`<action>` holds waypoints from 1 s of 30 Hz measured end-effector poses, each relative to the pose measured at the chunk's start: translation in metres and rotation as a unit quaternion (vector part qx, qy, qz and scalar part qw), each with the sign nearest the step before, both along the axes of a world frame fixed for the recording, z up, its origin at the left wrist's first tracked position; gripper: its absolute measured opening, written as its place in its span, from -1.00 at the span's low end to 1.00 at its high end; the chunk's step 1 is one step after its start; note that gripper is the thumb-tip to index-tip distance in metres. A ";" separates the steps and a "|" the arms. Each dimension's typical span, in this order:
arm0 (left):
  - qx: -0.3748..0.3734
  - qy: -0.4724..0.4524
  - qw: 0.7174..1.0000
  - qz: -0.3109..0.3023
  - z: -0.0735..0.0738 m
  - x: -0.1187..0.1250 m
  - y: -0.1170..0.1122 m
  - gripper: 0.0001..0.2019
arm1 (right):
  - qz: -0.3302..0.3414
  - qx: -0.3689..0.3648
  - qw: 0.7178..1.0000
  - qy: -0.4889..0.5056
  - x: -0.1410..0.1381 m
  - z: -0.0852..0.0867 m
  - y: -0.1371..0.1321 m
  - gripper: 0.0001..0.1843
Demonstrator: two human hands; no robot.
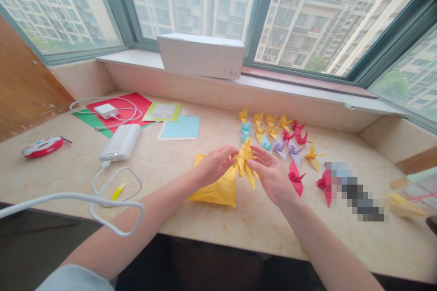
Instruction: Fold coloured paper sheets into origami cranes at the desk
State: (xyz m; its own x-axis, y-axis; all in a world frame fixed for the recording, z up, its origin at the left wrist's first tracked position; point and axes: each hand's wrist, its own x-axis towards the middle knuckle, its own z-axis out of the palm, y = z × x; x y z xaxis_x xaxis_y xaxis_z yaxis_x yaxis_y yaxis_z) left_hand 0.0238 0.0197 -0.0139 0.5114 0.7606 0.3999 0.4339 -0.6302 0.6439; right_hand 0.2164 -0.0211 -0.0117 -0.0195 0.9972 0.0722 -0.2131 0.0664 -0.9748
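A yellow origami crane [244, 158] is held up between my two hands, above the stone sill. My left hand [215, 163] pinches its left side with the fingertips. On the other side my right hand [268, 170] grips it with thumb and fingers. Below and to the left lies a creased yellow sheet of paper [220, 191], partly covered by my left hand. Past my hands stand rows of small folded cranes in yellow, blue, purple and red, such as a purple crane [295, 151]. Nearest to my right wrist is a red crane [295, 178].
A white power bank [120, 142] with a looping cable lies left, near a white charger [106, 110] on red paper [134, 100]. Blue paper [180, 127] lies at centre-left, a red-and-white tool [43, 147] far left. A white box [201, 57] stands by the window.
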 end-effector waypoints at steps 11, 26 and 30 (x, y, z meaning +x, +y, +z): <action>-0.075 -0.090 0.988 -0.100 0.005 0.004 -0.011 -0.83 | -0.101 0.038 0.994 0.035 0.000 0.003 -0.002 -0.76; 0.099 -0.021 0.995 -0.011 0.000 0.002 -0.016 -0.88 | 0.031 0.020 0.992 -0.120 -0.004 0.007 -0.005 -0.39; 0.133 -0.002 0.990 -0.043 0.002 0.001 -0.018 -0.76 | 0.123 0.031 0.984 -0.126 -0.007 0.018 -0.010 -0.49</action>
State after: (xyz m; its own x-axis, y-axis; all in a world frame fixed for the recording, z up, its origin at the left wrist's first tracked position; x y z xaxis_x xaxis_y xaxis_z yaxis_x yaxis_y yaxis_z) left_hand 0.0246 0.0017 -0.0114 0.5678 0.5811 0.5830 0.3680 -0.8128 0.4517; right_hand 0.2093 -0.0307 0.0059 -0.2841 0.9541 0.0950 0.0175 0.1042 -0.9944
